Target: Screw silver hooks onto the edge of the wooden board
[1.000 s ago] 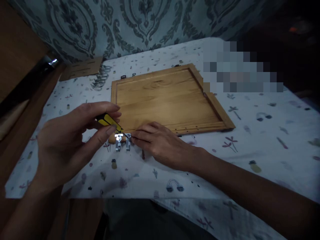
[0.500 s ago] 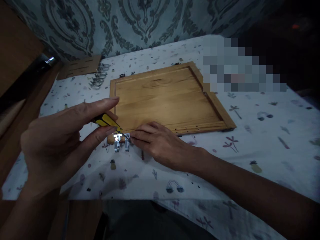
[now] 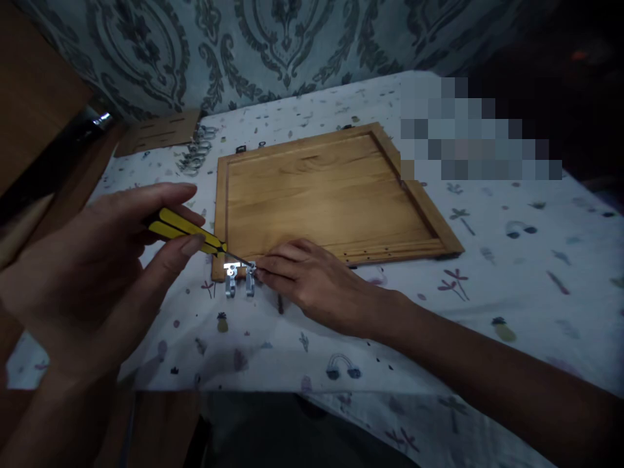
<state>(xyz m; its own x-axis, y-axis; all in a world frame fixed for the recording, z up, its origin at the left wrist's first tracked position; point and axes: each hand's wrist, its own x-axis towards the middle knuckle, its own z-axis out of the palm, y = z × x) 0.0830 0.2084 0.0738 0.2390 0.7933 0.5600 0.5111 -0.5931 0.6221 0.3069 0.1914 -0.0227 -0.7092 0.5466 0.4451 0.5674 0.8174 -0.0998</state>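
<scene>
A yellow and black screwdriver (image 3: 188, 229) is pinched between the thumb and fingers of my left hand (image 3: 121, 260). Its thin shaft slants down to the right, with the tip at the second of two shiny metal hooks (image 3: 250, 284) on the near left edge of a framed wooden panel (image 3: 312, 188). The other metal hook (image 3: 231, 281) is just left of it. My right hand (image 3: 312, 276) rests on the panel's near edge, fingers drawn together, their tips right beside the second hook and the screwdriver tip. Whatever those fingertips pinch is hidden.
A patterned white cloth (image 3: 414, 344) covers the surface beneath the panel. Several loose metal hooks (image 3: 195, 153) lie in a heap at the back left, next to a slotted brown cardboard piece (image 3: 158, 132). Patterned wallpaper (image 3: 287, 45) stands behind. A pixelated patch hides the back right.
My left hand has drawn back to the left, and more of the screwdriver shows, lying at a flatter angle. Its tip stays by the second hook. My right hand has hardly moved.
</scene>
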